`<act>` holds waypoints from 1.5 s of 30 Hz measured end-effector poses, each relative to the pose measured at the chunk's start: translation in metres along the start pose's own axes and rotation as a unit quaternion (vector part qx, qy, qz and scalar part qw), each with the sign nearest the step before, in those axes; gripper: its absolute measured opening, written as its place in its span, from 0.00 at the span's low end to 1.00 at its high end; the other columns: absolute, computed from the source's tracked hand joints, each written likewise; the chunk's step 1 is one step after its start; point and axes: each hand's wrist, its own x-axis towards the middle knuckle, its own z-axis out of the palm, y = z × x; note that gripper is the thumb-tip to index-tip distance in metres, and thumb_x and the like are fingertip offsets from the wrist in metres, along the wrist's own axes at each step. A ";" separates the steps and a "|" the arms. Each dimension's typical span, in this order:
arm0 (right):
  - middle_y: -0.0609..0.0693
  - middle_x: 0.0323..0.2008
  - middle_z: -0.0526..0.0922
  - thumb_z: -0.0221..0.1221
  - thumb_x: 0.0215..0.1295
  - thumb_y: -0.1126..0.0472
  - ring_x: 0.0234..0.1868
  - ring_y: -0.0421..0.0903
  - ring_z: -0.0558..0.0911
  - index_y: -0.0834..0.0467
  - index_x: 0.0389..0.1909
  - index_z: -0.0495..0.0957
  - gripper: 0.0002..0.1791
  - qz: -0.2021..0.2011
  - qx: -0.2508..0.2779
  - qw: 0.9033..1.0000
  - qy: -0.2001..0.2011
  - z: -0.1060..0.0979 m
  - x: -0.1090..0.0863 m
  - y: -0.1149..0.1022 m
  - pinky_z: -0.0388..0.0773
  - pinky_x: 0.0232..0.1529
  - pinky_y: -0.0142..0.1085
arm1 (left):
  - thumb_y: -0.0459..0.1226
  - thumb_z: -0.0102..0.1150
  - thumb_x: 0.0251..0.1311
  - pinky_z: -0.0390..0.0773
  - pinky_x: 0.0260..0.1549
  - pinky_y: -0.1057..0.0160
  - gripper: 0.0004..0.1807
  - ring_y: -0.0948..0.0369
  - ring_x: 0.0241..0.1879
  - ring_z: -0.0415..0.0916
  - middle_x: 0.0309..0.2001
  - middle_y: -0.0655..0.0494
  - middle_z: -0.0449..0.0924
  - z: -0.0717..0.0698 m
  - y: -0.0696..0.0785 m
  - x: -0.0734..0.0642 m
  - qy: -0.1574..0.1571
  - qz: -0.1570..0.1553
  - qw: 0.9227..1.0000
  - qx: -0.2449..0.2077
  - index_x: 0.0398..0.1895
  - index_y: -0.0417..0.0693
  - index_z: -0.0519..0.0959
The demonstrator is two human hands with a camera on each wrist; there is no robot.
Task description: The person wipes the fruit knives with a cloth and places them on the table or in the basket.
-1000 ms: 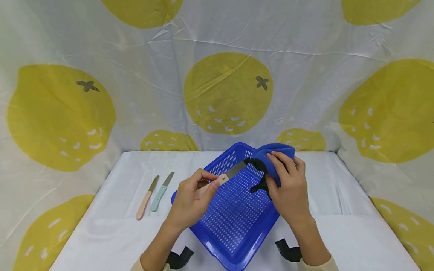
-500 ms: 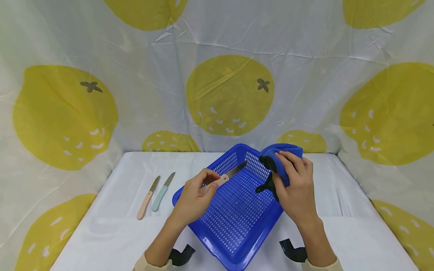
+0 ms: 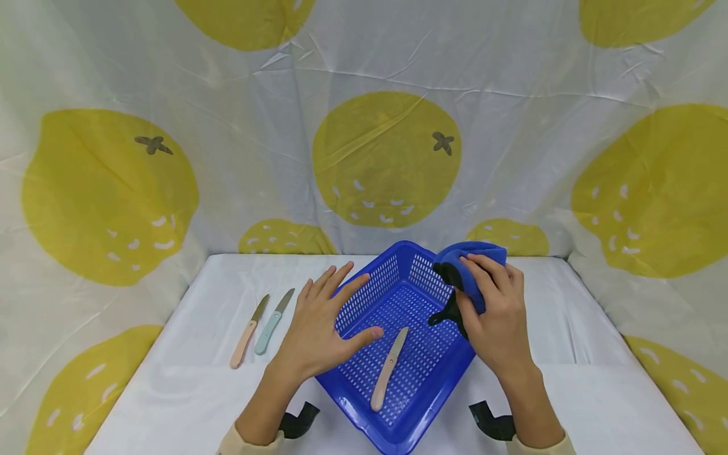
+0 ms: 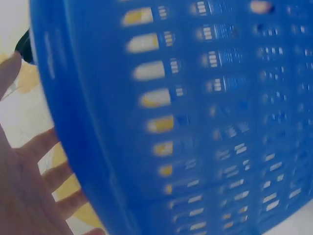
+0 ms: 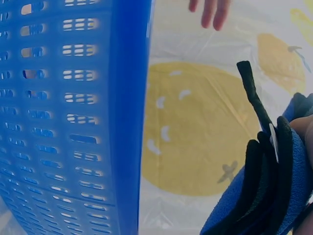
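Note:
A blue plastic basket stands tilted diagonally in the middle of the white table. In it lies a knife with a pale pink handle, its blade pointing away. My left hand hovers over the basket's left rim, fingers spread, holding nothing; the left wrist view shows its fingers beside the basket wall. To the right, my right hand grips a bunched blue cloth with black edging above the basket's right rim. The right wrist view shows the folded cloth with a black strap sticking out.
Left of the basket lie two more knives, one with a pink handle and one with a light green handle. A curtain with yellow fruit print surrounds the table. Black curved pieces sit by both wrists.
The knife has left my left hand and now lies in the basket. My left fingers have spread out. The right hand with the cloth first shifted right, then stayed nearly still.

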 end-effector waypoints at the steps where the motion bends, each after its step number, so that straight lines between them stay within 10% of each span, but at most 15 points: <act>1: 0.56 0.64 0.79 0.66 0.63 0.68 0.64 0.62 0.69 0.59 0.63 0.80 0.25 0.001 0.001 1.000 0.000 -0.001 0.000 0.000 0.72 0.57 0.50 | 0.72 0.59 0.55 0.44 0.74 0.28 0.47 0.51 0.83 0.45 0.83 0.65 0.51 -0.002 -0.001 0.000 -0.001 0.005 1.000 0.027 0.79 0.77 0.60; 16: 0.56 0.64 0.79 0.67 0.63 0.66 0.64 0.62 0.69 0.59 0.62 0.81 0.24 -0.009 0.012 1.000 -0.010 -0.001 -0.002 0.001 0.74 0.57 0.50 | 0.83 0.50 0.45 0.30 0.72 0.24 0.58 0.50 0.84 0.34 0.84 0.65 0.42 -0.025 -0.031 -0.018 -0.028 -0.035 0.983 0.179 0.81 0.81 0.50; 27: 0.56 0.61 0.81 0.69 0.59 0.71 0.62 0.61 0.71 0.59 0.60 0.82 0.26 -0.022 0.020 1.000 0.007 -0.001 -0.002 0.001 0.74 0.54 0.52 | 0.64 0.40 0.74 0.27 0.74 0.30 0.35 0.44 0.82 0.45 0.82 0.54 0.53 -0.033 -0.084 -0.047 0.012 -0.112 0.980 0.165 0.81 0.70 0.59; 36: 0.56 0.62 0.81 0.69 0.58 0.71 0.62 0.60 0.71 0.59 0.60 0.82 0.26 -0.022 0.018 1.000 0.005 -0.002 -0.002 0.002 0.73 0.54 0.49 | 0.62 0.37 0.76 0.37 0.75 0.30 0.34 0.39 0.79 0.53 0.80 0.45 0.58 -0.016 -0.119 -0.061 -0.029 -0.144 0.973 0.177 0.80 0.65 0.60; 45: 0.56 0.62 0.81 0.69 0.58 0.72 0.61 0.61 0.71 0.59 0.60 0.82 0.27 -0.022 0.016 1.000 0.005 -0.003 -0.002 0.003 0.73 0.54 0.49 | 0.48 0.57 0.72 0.58 0.70 0.29 0.32 0.35 0.70 0.67 0.75 0.38 0.65 -0.005 -0.139 -0.067 -0.035 -0.151 0.970 0.186 0.76 0.52 0.68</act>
